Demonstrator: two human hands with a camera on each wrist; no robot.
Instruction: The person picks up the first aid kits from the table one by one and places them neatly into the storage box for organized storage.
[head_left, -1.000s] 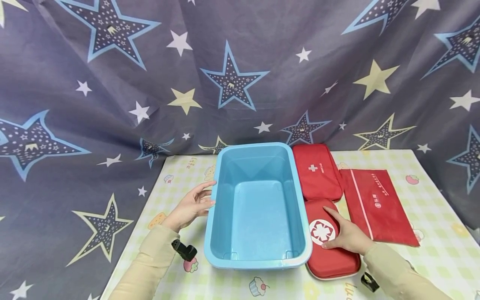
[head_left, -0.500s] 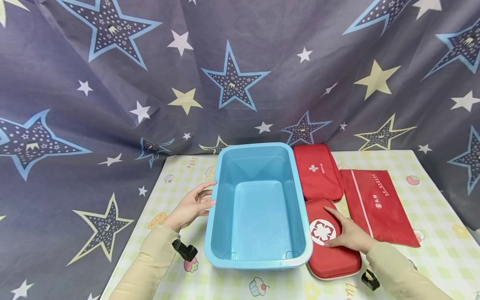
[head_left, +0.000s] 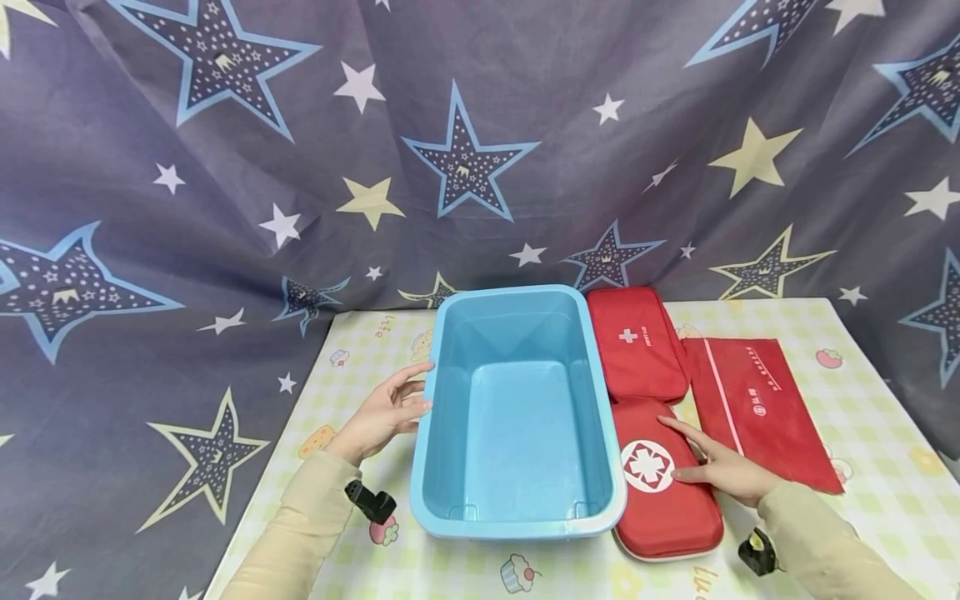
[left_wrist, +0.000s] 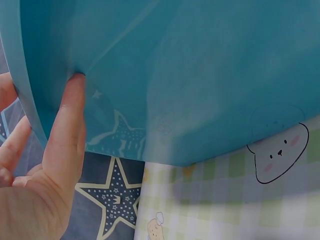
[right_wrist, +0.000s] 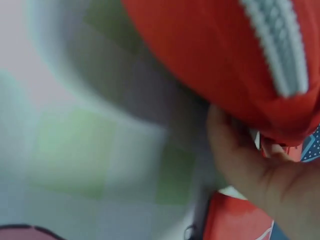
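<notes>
The blue bin [head_left: 517, 528] is standing right of the left hand [head_left: 377, 419], whose relaxed fingers are touching its rim. A first-aid pouch [head_left: 637, 367] is lying beyond the fingertips of the right hand [head_left: 737, 477], a rounded red case [head_left: 667, 525] under its loosely spread fingers, a flat red bag [head_left: 768, 408] to their right.

At two o'clock of the blue tub [head_left: 517, 528], a red pouch [head_left: 645, 371] reads "FIRST AID" [head_left: 648, 336] beside a white cross [head_left: 628, 336]. The red case [head_left: 667, 527] at four o'clock bears a round badge [head_left: 647, 467] with a cross-shaped emblem. At three o'clock, a flat pouch [head_left: 797, 429] carries a white logo [head_left: 759, 410] and lettering [head_left: 765, 371] too small for me to read. The counter's cloth [head_left: 570, 575] says "Life" [head_left: 384, 326] at ten o'clock and "Luc" [head_left: 703, 582] at the case's five.
</notes>
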